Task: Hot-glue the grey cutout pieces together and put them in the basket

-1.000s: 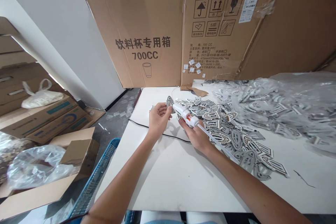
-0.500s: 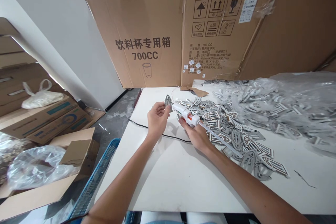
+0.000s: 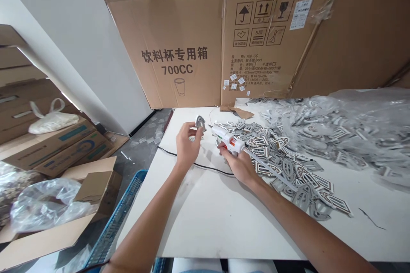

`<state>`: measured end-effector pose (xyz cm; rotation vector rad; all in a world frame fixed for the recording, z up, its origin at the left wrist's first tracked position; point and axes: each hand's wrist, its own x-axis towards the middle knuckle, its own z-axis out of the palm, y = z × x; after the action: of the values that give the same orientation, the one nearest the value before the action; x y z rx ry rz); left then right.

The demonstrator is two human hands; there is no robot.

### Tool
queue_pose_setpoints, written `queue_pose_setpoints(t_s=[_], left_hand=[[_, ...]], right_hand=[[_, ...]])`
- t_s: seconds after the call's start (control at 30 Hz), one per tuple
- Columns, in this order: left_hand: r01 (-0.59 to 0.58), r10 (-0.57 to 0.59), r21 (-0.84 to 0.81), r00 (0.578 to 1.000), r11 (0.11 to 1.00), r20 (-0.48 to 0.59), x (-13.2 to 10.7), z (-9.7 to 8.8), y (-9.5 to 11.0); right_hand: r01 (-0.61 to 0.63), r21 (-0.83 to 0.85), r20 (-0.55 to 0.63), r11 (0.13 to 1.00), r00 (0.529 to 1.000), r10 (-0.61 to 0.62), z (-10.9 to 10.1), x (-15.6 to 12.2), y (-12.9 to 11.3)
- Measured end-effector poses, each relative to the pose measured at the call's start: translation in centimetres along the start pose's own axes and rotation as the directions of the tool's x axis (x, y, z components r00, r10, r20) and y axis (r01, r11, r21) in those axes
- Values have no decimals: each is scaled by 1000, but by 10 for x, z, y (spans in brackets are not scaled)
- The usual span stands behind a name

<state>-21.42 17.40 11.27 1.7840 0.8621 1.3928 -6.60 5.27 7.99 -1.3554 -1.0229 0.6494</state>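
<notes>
Pinching: our left hand point(image 3: 187, 144) on a grey piece point(image 3: 200, 123).
Glue gun point(image 3: 225, 136): clasped in our right hand point(image 3: 241, 165), nozzle point(image 3: 210, 126) near the piece.
Bench point(image 3: 205, 222): similar pieces point(image 3: 261, 152) heaped alongside.

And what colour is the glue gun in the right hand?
Mostly white, with an orange-red patch; the glue gun shows best in the head view.

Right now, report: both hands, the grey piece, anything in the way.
Left hand pinching grey piece. Right hand gripping white glue gun, tip short of the piece. Black cord on table, passing under left wrist. Loose pieces heaped at right.
</notes>
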Motion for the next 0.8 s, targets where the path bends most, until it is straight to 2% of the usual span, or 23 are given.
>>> queue_pose_setpoints(t_s=[0.1, 0.2, 0.33, 0.6, 0.8], left_hand=[[233, -230, -276, 972, 932, 44, 3, 4, -3], [359, -354, -350, 932, 866, 81, 6, 2, -4], [367, -377, -352, 925, 861, 41, 8, -1, -5], [373, -403, -388, 915, 843, 4, 4, 3, 1], [355, -385, -369, 923, 859, -8, 2, 3, 8]], right_hand=[[-16, 19, 36, 1000, 999, 15, -2, 1, -1], [25, -50, 20, 998, 1000, -24, -2, 1, -1], [111, -169, 19, 979, 994, -109, -1, -2, -1], [273, -273, 101, 923, 962, -255, 0, -4, -6], [292, -321, 99, 901, 957, -274, 1, -4, -8]])
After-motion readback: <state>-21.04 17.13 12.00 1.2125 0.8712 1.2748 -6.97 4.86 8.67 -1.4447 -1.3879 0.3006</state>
